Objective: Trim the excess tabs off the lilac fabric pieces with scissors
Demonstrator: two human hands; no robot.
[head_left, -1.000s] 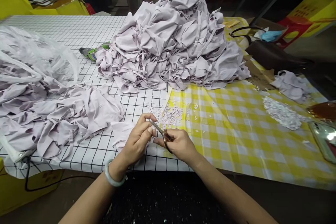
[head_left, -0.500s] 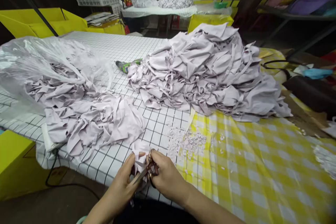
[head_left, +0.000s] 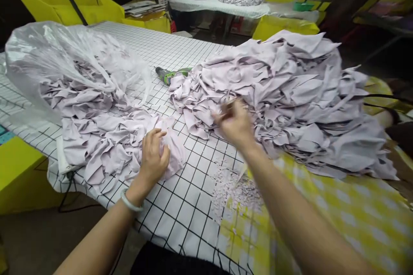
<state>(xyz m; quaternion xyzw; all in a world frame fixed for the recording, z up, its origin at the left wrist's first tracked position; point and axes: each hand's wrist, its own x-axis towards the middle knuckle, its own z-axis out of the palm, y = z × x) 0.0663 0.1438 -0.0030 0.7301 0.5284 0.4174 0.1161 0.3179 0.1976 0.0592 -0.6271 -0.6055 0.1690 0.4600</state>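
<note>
My left hand (head_left: 154,154) rests with curled fingers on a pale lilac fabric piece at the edge of the left fabric heap (head_left: 106,142). My right hand (head_left: 235,123) is smeared by motion and reaches out to the near edge of the big lilac fabric pile (head_left: 284,90). It holds small scissors (head_left: 227,109), whose blades stick out toward the pile. A scatter of tiny white clippings (head_left: 235,184) lies on the table between my arms.
The table has a black-grid white cloth (head_left: 180,210) and a yellow check cloth (head_left: 338,215). A clear plastic bag (head_left: 64,56) covers the left heap. A green tool (head_left: 171,75) lies between the piles. Yellow boxes (head_left: 64,4) and another table (head_left: 226,6) stand behind.
My hands have parted. The left one laid the trimmed piece on the left heap; the right one carried the scissors up to the big pile. The view turned left.
</note>
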